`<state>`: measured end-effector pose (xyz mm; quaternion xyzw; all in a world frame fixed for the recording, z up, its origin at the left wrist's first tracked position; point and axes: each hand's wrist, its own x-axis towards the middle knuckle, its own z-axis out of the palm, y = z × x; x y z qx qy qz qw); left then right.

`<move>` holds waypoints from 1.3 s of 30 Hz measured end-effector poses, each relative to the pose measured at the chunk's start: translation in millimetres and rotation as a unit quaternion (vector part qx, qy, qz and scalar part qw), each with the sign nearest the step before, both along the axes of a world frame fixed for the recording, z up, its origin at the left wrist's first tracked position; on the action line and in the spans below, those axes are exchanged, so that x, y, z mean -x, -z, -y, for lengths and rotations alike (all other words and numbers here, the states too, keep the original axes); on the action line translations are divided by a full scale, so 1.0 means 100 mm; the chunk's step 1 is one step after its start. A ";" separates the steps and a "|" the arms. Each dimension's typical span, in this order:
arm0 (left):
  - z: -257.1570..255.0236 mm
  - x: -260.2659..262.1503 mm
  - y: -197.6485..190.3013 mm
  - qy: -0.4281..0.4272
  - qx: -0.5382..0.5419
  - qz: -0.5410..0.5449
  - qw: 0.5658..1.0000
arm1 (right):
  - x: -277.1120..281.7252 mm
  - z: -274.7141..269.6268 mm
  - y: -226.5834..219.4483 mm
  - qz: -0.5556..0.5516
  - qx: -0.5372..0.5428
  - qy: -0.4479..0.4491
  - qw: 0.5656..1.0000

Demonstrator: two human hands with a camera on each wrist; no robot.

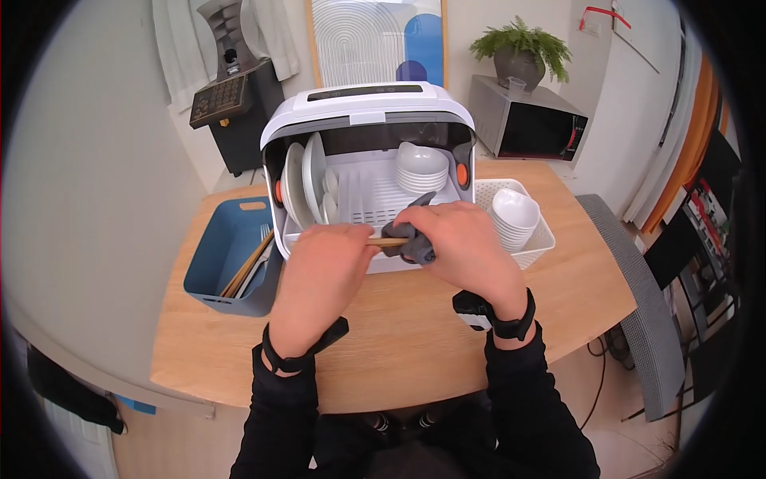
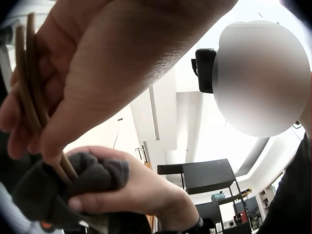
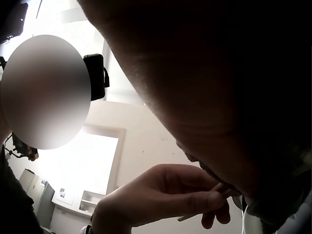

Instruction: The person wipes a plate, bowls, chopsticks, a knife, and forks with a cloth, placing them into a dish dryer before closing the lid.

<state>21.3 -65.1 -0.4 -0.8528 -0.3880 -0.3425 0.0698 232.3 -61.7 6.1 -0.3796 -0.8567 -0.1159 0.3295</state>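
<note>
A pair of wooden chopsticks (image 2: 31, 90) is gripped by my left hand (image 1: 329, 259), thumb and fingers curled round it. My right hand (image 1: 469, 243) holds a dark grey cloth (image 1: 411, 239) bunched about the other end of the chopsticks; that end is hidden inside the folds. Both hands are in front of an open white dish cabinet (image 1: 367, 100). Inside it, white plates (image 1: 313, 172) stand upright on the left, and a stack of white bowls (image 1: 423, 172) sits on the right.
At the left stands a blue bin (image 1: 215, 275) with chopsticks and cutlery inside. A white basket (image 1: 542, 239) with stacked white bowls (image 1: 515, 215) is at the right. Behind are a microwave (image 1: 531, 120) and a potted fern (image 1: 519, 56). The wooden table (image 1: 383, 343) has a curved front edge.
</note>
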 end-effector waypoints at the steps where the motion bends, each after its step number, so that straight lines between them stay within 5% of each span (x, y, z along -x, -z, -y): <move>1: -0.01 0.07 -0.02 -0.022 -0.003 -0.003 1.000 | -0.03 0.00 -0.01 -0.003 0.004 0.009 1.000; 5: -0.08 0.25 -0.10 -0.028 0.076 0.043 0.996 | -0.07 -0.02 -0.04 -0.010 0.014 0.032 0.999; 18: -0.03 0.04 0.00 0.021 0.055 0.017 0.998 | 0.09 -0.08 0.06 -0.007 0.010 -0.001 1.000; 31: -0.12 0.31 -0.08 0.004 0.114 0.046 0.992 | -0.38 -0.15 -0.05 -0.024 0.131 0.053 0.990; 39: 0.03 0.06 -0.04 -0.013 0.026 0.009 1.000 | 0.00 -0.05 -0.01 0.007 -0.024 0.022 0.999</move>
